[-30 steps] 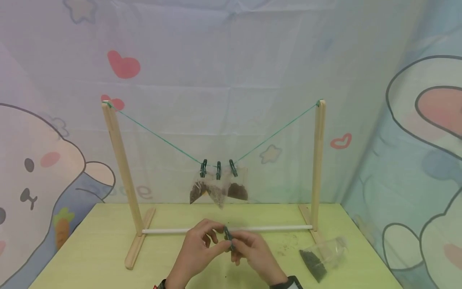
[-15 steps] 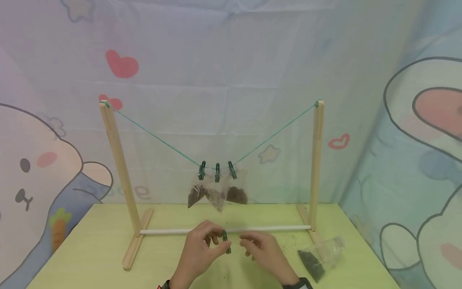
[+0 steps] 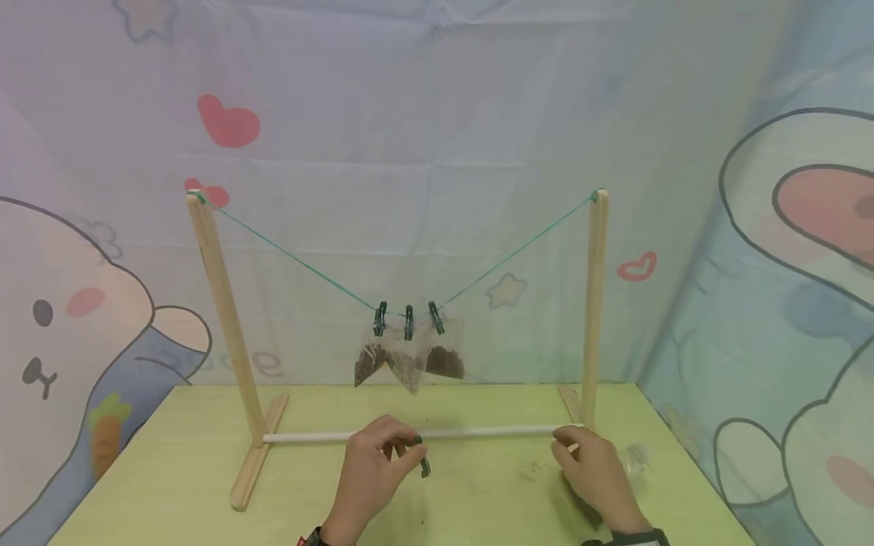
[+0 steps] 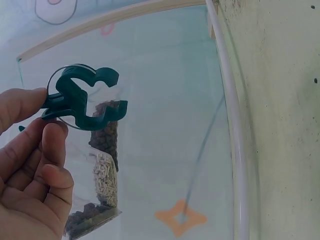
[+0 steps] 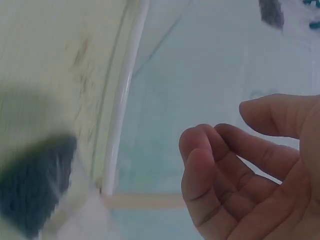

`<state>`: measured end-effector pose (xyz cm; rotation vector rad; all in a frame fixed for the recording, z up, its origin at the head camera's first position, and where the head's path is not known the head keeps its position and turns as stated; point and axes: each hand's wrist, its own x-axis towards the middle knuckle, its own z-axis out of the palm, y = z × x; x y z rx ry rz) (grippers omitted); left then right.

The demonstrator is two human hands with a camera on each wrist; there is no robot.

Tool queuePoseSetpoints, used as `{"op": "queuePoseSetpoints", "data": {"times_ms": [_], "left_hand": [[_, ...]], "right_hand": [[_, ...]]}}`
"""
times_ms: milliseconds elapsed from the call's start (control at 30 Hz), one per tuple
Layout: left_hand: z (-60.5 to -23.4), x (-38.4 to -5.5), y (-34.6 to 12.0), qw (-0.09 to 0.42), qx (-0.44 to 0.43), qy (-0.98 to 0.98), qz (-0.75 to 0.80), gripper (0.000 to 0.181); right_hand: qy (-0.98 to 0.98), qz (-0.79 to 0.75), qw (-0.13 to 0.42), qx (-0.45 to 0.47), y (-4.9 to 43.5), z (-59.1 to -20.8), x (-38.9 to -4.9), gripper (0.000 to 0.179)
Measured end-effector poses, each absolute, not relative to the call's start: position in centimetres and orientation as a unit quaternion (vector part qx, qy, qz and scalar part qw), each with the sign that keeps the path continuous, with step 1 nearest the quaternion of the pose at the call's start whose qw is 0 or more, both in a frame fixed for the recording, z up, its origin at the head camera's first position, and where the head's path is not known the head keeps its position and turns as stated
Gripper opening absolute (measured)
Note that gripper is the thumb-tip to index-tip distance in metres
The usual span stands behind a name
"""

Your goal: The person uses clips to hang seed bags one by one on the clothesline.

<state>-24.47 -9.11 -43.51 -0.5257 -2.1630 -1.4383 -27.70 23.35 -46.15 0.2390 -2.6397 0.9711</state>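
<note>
My left hand [image 3: 372, 478] pinches a dark green spring clip [image 4: 75, 97] at its handles. In the left wrist view the clip's jaws stand apart with nothing between them. My right hand [image 3: 599, 474] hovers over a clear plastic bag [image 3: 638, 459] of dark granules at the table's right. Its fingers are loosely bent and hold nothing. Dark granules [image 5: 37, 185] in that bag show blurred below the hand in the right wrist view. Three bags, with dark contents [image 3: 445, 362] and paler contents [image 3: 404, 370], hang from a green string [image 3: 307, 267] by green clips [image 3: 408, 322].
Wooden posts [image 3: 221, 303] on flat feet [image 3: 256, 470] hold the string's ends. A white rod [image 3: 478, 433] joins the feet low across the yellow table [image 3: 171, 470], behind the hands. A printed cloth [image 3: 437, 98] hangs behind. Small dark specks dot the tabletop.
My right hand has let go of the clip and moved right, over the bag on the table. The left hand keeps the clip at nearly the same spot.
</note>
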Motion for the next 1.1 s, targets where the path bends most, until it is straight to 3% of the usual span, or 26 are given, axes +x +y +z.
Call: {"op": "queuePoseSetpoints", "data": {"times_ms": [133, 300, 767, 933, 1100], "left_hand": [[-44.0, -24.8, -8.8, 0.264, -0.200, -0.788, -0.519, 0.011], [-44.6, -25.1, -8.7, 0.271, -0.200, -0.791, -0.511, 0.009], [-45.6, -25.4, -8.6, 0.260, -0.190, -0.800, -0.506, 0.017], [-45.8, -25.4, -8.5, 0.267, -0.192, -0.799, -0.504, 0.016], [-45.9, -25.6, -8.6, 0.263, -0.190, -0.799, -0.507, 0.007]], "right_hand": [[-0.938, 0.310, 0.153, 0.044, 25.9, -46.4, -27.6, 0.017], [-0.954, 0.284, 0.094, -0.005, 28.3, -46.8, -27.6, 0.022], [-0.957, 0.273, -0.029, -0.092, 31.5, -48.5, -27.0, 0.054], [-0.956, 0.276, -0.018, -0.096, 31.5, -48.7, -27.0, 0.051], [-0.956, 0.280, 0.045, -0.071, 31.1, -49.0, -27.5, 0.036]]}}
